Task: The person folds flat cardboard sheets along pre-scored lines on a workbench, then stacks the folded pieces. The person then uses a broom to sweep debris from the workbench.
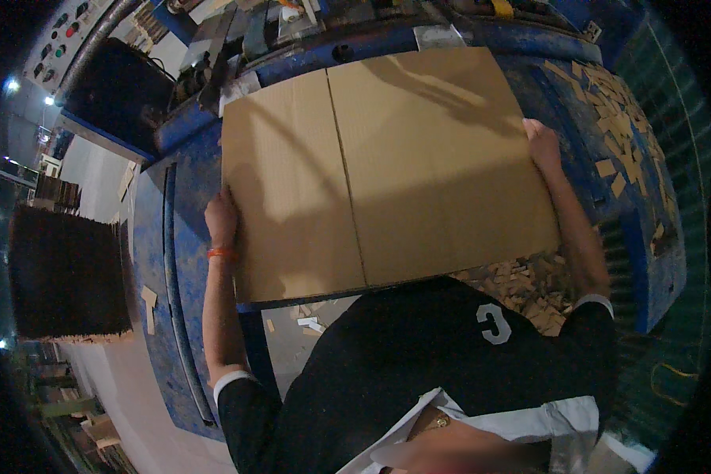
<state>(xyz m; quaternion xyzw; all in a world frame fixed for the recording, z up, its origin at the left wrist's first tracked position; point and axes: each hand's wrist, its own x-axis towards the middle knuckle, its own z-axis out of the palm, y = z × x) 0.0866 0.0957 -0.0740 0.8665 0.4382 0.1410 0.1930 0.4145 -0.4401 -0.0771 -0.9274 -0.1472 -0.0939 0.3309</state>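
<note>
A large brown corrugated cardboard sheet point(442, 182) lies roughly level in front of me, with a dark crease or slit line running across it from far edge to near edge. My left hand point(222, 217) grips its left edge, fingers wrapped round and partly hidden by the sheet. An orange band circles that wrist. At the right edge, nearer the far corner, my right hand point(542, 145) holds the sheet, its fingers mostly out of sight. The sheet's far edge reaches the blue machine point(521, 38).
Cardboard scraps point(620, 126) litter the blue machine bed at the right, and more scraps point(521, 288) lie below the sheet's near edge. A control panel point(67, 39) with buttons stands at the far left. Beyond the machine's left side is a tall dark stack point(67, 272) on the floor.
</note>
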